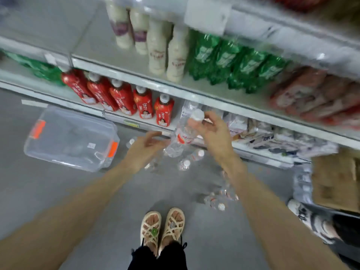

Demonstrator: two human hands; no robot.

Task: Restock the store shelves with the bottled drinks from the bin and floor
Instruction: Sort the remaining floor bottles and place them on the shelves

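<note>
Just right of the red bottles (163, 112), the clear water bottle (183, 137) is pinched at its neck by the right hand (212, 129), where thin, probably slippery plastic is judged stiffest, while contact by the loosely curled left hand (148, 145) cannot be told.

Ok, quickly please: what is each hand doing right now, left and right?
Left hand: open, loosely curled beside the water bottle; touching it or not, cannot tell.
Right hand: holds the water bottle by its neck.
</note>
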